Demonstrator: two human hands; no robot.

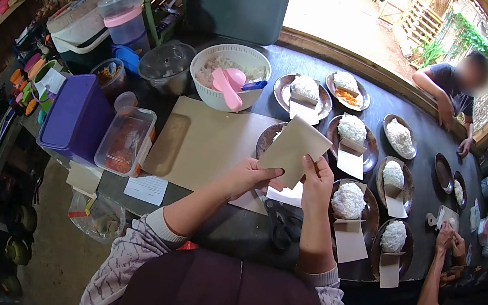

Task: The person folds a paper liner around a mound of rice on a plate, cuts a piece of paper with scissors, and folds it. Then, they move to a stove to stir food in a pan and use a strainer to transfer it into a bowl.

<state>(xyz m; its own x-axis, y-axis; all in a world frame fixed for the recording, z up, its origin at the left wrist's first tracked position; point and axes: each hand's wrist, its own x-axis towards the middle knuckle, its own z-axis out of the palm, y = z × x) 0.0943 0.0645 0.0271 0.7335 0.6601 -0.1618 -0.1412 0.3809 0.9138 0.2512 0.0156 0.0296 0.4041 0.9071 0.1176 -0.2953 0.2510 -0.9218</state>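
Note:
A piece of brown paper (295, 143) is held up between my two hands over the table. My left hand (247, 178) pinches its lower left corner. On its right edge, the fingers of my right hand (318, 177) are closed. Behind the paper, a brown plate (268, 138) is mostly hidden. Black-handled scissors (282, 224) lie below my hands near the table's front edge. To the left a large brown paper sheet (220, 142) is spread flat. Just right of my hands, a mound of rice (349, 200) sits on a plate with a folded paper piece (351, 242).
Several more rice plates (399, 137) cover the right side. A white basket of rice (199, 89) with a pink rice paddle (227, 87) stands behind the sheet. Left are a purple container (73, 116) and a clear box (128, 140). Another person's hands (449, 240) work at right; someone leans at the window.

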